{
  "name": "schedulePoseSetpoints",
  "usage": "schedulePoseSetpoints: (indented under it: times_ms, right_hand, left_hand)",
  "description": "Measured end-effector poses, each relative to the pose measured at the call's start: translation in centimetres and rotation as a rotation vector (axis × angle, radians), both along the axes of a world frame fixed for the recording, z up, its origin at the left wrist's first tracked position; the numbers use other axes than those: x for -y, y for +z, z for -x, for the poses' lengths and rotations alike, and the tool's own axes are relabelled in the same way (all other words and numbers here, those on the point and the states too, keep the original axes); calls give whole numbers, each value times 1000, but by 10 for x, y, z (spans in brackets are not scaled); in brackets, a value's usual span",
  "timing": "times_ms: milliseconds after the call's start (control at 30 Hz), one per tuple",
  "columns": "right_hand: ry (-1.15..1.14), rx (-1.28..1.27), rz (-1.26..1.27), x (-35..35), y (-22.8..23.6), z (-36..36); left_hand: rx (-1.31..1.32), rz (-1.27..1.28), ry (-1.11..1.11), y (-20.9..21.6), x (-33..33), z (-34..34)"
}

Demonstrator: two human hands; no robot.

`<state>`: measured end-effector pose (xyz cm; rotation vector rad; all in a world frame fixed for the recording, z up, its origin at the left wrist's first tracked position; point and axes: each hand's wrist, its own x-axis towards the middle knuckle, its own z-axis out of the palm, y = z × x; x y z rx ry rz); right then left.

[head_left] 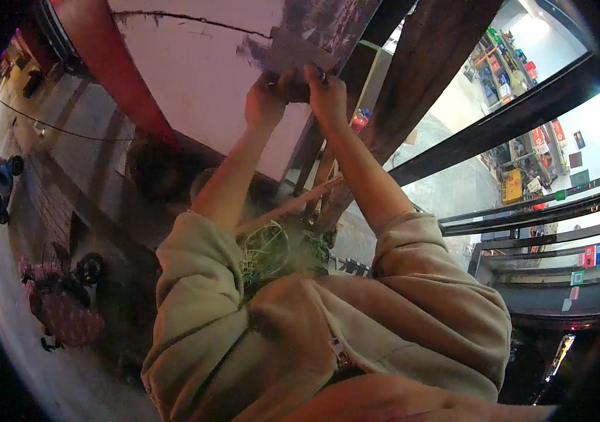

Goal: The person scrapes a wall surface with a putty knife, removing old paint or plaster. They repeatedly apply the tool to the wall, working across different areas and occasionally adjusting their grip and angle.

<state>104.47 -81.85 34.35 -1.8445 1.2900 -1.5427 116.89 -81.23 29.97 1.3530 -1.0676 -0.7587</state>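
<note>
Both arms reach up and forward to a pale pinkish panel (198,77). My left hand (264,100) is closed on the near edge of a flat, dark greyish rectangular piece (303,52), thumb up. Beside it my right hand (326,95) grips the same piece, its fingers curled. The piece lies against the panel or very close to it; whether it is a sheet or a wide blade cannot be made out. Dark grey smears (328,21) spread over the panel around and above it. A thin dark crack-like line (201,21) runs across the panel toward the piece.
A broad dark post (430,77) slants up right of my hands. Farther right, dark frame bars (497,119) cross before a lit room with stocked shelves (518,155). A red strip (120,67) edges the panel. Greenery (264,250) sits below; scooters (67,302) stand left.
</note>
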Motion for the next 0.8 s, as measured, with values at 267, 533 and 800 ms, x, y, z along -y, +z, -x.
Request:
schedulePoseSetpoints:
  times_ms: [267,533,800]
  right_hand:
    - [62,97,-43,1,-121,27]
    - [-11,-118,90,-9,-37,22]
    - [-42,-253,24,-14,-92,40]
  left_hand:
    - [72,-130,-15,-92,-21,27]
    - [-330,82,-79,-64,1,32]
    - [-442,-234,-111,-47,-55,49]
